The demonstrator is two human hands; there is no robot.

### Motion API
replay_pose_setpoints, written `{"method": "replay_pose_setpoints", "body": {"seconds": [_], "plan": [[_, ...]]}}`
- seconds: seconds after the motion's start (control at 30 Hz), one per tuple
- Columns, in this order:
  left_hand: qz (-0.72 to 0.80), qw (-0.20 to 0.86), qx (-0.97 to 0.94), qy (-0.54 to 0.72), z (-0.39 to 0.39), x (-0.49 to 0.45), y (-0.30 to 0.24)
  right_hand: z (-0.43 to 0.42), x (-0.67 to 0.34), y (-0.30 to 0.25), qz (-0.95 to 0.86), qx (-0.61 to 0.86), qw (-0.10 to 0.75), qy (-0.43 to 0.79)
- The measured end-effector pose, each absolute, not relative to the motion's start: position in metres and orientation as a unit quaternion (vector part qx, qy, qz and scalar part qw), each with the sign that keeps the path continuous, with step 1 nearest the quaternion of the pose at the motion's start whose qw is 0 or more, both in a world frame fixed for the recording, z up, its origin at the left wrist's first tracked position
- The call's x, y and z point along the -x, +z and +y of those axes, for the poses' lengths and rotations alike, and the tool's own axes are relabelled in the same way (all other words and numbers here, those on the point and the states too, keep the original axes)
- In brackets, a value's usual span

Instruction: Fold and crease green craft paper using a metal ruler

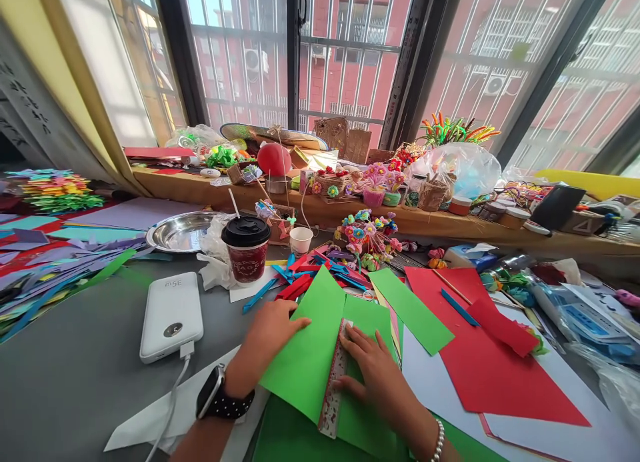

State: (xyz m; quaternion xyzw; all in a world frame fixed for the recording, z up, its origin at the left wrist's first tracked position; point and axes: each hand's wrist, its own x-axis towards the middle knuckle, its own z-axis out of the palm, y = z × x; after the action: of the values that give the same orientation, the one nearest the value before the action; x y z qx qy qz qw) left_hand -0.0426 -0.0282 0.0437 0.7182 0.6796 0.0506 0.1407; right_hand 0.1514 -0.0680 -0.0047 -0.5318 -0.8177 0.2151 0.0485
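Ruler (329,402) laid on green paper (303,359) across the central part of the grey desk (65,389). Its long axis runs lengthwise away from the person toward the desk's far edge; the far end leans slightly right, the near end slightly left. The ruler lies along the right margin of the left-hand green panel; whether this margin is a fold or a cut edge cannot be told. The right hand (377,372) is open, fingers spread across the ruler's far part and the paper beside it, thumb against the ruler. The left hand (270,332) rests at the panel's left edge, thumb extended over it; whether its fingers grip the paper cannot be told. Toward the desk's left side lies a white power bank (173,315); a lidded cup (246,252) stands nearer the far edge. Red paper (480,375) extends toward the right edge, its long axis slanting from far left to near right.
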Motion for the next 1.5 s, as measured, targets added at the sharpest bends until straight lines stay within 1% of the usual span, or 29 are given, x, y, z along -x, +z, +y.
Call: {"method": "replay_pose_setpoints", "body": {"seconds": [0.13,0.4,0.5,0.7,0.9,1.0,1.13,1.33,1.5], "plan": [[0.683,0.155,-0.714,0.014,-0.034,0.046,0.049,-0.068,-0.151,-0.004,-0.814,0.532,0.068,0.223],[0.687,0.074,-0.722,0.036,-0.051,0.028,0.059,-0.066,-0.152,-0.004,-0.817,0.527,0.076,0.219],[0.685,0.058,-0.726,0.036,-0.056,0.023,0.06,-0.066,-0.152,-0.004,-0.816,0.528,0.077,0.223],[0.703,0.065,-0.708,0.012,-0.052,0.02,0.056,-0.065,-0.153,-0.005,-0.808,0.534,0.08,0.235],[0.667,0.083,-0.737,0.071,-0.054,0.021,0.049,-0.06,-0.155,-0.01,-0.8,0.541,0.103,0.239],[0.658,0.09,-0.742,0.088,-0.055,0.023,0.047,-0.057,-0.155,-0.007,-0.797,0.551,0.098,0.228],[0.659,0.09,-0.742,0.088,-0.052,0.025,0.048,-0.056,-0.154,-0.002,-0.798,0.55,0.093,0.226],[0.65,0.089,-0.749,0.085,-0.047,0.025,0.053,-0.055,-0.156,-0.008,-0.805,0.536,0.121,0.226],[0.639,0.085,-0.759,0.091,-0.046,0.024,0.054,-0.054,-0.157,-0.01,-0.8,0.538,0.127,0.234]]}}
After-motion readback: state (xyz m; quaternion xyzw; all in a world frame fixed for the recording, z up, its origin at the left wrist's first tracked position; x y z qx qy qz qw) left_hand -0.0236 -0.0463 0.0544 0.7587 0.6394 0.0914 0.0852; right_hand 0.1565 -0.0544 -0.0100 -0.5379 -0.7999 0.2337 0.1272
